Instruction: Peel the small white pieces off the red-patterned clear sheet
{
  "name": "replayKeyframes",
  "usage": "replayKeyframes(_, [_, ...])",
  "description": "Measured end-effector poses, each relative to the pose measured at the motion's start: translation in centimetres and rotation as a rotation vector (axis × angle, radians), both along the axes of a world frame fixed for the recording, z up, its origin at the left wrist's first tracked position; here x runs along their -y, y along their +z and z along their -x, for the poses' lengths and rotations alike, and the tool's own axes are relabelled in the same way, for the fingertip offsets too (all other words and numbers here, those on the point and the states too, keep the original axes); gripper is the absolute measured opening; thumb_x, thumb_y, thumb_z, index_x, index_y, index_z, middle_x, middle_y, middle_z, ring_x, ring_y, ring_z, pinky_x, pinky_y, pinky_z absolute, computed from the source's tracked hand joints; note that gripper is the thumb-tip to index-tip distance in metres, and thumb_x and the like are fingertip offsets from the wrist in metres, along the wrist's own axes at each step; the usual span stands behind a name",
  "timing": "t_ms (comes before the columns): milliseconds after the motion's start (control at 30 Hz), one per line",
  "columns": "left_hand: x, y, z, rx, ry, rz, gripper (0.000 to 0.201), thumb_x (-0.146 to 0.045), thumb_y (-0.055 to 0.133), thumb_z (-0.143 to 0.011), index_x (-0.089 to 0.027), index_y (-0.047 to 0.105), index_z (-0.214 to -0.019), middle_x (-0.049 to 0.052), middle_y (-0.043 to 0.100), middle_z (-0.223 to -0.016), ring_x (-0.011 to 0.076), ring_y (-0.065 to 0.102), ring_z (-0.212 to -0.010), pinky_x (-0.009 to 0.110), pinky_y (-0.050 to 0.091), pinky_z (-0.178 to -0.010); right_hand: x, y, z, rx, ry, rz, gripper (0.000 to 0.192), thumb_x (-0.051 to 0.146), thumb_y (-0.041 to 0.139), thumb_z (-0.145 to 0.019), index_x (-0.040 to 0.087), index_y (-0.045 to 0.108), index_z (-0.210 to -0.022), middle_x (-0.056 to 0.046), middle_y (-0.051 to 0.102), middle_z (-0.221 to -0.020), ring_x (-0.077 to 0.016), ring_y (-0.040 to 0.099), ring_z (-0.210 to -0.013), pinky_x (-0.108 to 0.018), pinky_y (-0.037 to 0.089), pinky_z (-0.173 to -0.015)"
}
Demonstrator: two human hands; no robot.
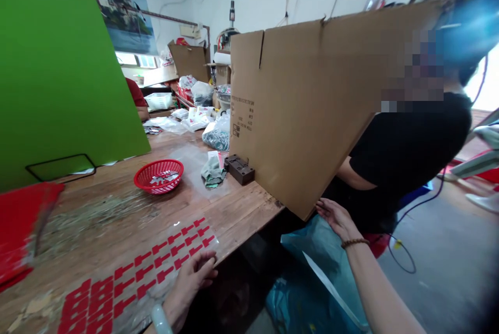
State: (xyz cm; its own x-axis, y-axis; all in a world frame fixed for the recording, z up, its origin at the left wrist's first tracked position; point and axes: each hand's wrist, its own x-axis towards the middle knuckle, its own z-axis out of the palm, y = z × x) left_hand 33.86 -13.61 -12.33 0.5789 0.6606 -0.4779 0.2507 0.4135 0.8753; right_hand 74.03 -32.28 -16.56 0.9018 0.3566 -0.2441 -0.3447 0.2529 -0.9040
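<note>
My left hand [195,274] rests at the table's front edge, beside a clear plastic sheet [171,243] with rows of red shapes. Its fingers are curled together, and what they hold, if anything, is hidden. My right hand [336,218] reaches out past the table, fingers extended and apart, close to the lower corner of a large cardboard panel [300,105]. Below it hangs a translucent blue plastic bag [300,282] with its mouth open. A white strip [331,287] slants across the bag's opening, apart from my fingers.
A red basket [158,188] of small flat pieces, a grey-green cloth [213,172] and a dark metal block [239,169] are on the table. A green panel [66,74] stands left, with red material [23,230] below. A person in black [421,152] sits behind the cardboard.
</note>
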Motion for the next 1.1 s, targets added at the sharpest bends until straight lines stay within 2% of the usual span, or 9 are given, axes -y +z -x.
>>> replayKeyframes(167, [0.1,-0.3,0.1,0.025,-0.006,0.015,0.046,-0.049,0.071,-0.059,-0.016,0.064,-0.091,0.009,0.067,-0.092,0.0231,0.064,-0.080,0.031,0.048,-0.070,1.7,-1.2,3.8,-0.012,-0.080,0.017,0.017,0.011,0.070,-0.060,0.015,0.063,-0.076,-0.004,0.068,-0.068,-0.0147,0.066,-0.060,-0.021,0.055,-0.052])
replayKeyframes(300, [-0.6,-1.2,0.2,0.032,0.007,-0.109,0.039,-0.047,0.069,-0.062,-0.016,0.065,-0.086,0.008,0.068,-0.085,0.0234,0.064,-0.079,0.032,0.048,-0.070,2.2,-3.5,10.3,-0.017,-0.133,0.070,0.021,0.018,0.073,-0.059,0.018,0.062,-0.077,0.000,0.068,-0.066,-0.0118,0.065,-0.058,-0.017,0.053,-0.052])
replayKeyframes(400, [-1.4,-1.4,0.6,0.047,0.038,-0.233,0.035,-0.045,0.070,-0.062,-0.018,0.066,-0.084,0.006,0.068,-0.084,0.0238,0.063,-0.080,0.032,0.047,-0.073,0.6,-4.6,16.7,-0.018,-0.068,0.114,0.030,0.027,0.077,-0.056,0.017,0.063,-0.081,-0.002,0.069,-0.071,-0.0153,0.065,-0.062,-0.021,0.053,-0.053])
replayKeyframes(533, [-2.3,-0.7,1.5,0.062,0.074,-0.339,0.024,-0.040,0.070,-0.065,-0.017,0.067,-0.073,0.004,0.067,-0.075,0.0221,0.061,-0.077,0.030,0.046,-0.073,-4.3,-3.6,24.8,0.236,0.200,0.253,0.029,0.039,0.069,-0.069,0.017,0.062,-0.087,-0.003,0.066,-0.078,-0.0179,0.064,-0.069,-0.027,0.052,-0.065])
replayKeyframes(633, [-2.8,0.0,2.4,0.255,0.092,-0.029,0.024,-0.039,0.062,-0.075,-0.016,0.066,-0.073,0.005,0.067,-0.076,0.0212,0.062,-0.079,0.032,0.045,-0.079,-8.5,-2.0,29.1,0.450,0.375,0.267,0.023,0.039,0.061,-0.077,0.018,0.062,-0.086,-0.005,0.065,-0.081,-0.0194,0.061,-0.076,-0.027,0.049,-0.070])
replayKeyframes(700, [-3.3,0.2,3.0,0.498,0.069,0.295,0.028,-0.039,0.051,-0.083,-0.015,0.066,-0.087,0.010,0.067,-0.095,0.0241,0.060,-0.095,0.038,0.041,-0.090,-10.9,-1.3,31.1,0.540,0.456,0.242,0.021,0.038,0.057,-0.080,0.018,0.062,-0.086,-0.006,0.064,-0.082,-0.0193,0.060,-0.077,-0.027,0.047,-0.071])
replayKeyframes(767, [-3.9,0.4,3.6,0.731,0.047,0.511,0.038,-0.040,0.042,-0.087,-0.012,0.062,-0.103,0.015,0.061,-0.114,0.0281,0.051,-0.112,0.043,0.032,-0.099,-12.6,-0.9,32.5,0.505,0.534,0.166,0.023,0.037,0.056,-0.081,0.018,0.062,-0.092,-0.006,0.065,-0.087,-0.0197,0.059,-0.081,-0.027,0.047,-0.073])
replayKeyframes(967, [-5.4,1.0,5.5,1.011,0.055,0.695,0.061,-0.052,0.029,-0.087,-0.007,0.047,-0.123,0.020,0.046,-0.132,0.0333,0.034,-0.126,0.047,0.019,-0.105,-14.7,1.3,35.3,0.043,0.743,-0.244,0.035,0.035,0.057,-0.082,0.020,0.055,-0.114,-0.009,0.059,-0.111,-0.0232,0.054,-0.103,-0.037,0.040,-0.090])
replayKeyframes(1100, [-5.7,1.8,6.4,1.074,0.051,0.725,0.061,-0.054,0.028,-0.086,-0.009,0.047,-0.123,0.019,0.045,-0.132,0.0338,0.035,-0.126,0.048,0.018,-0.105,-15.0,3.1,36.9,-0.182,0.831,-0.345,0.036,0.032,0.058,-0.082,0.021,0.053,-0.116,-0.008,0.058,-0.113,-0.0231,0.053,-0.103,-0.037,0.041,-0.088])
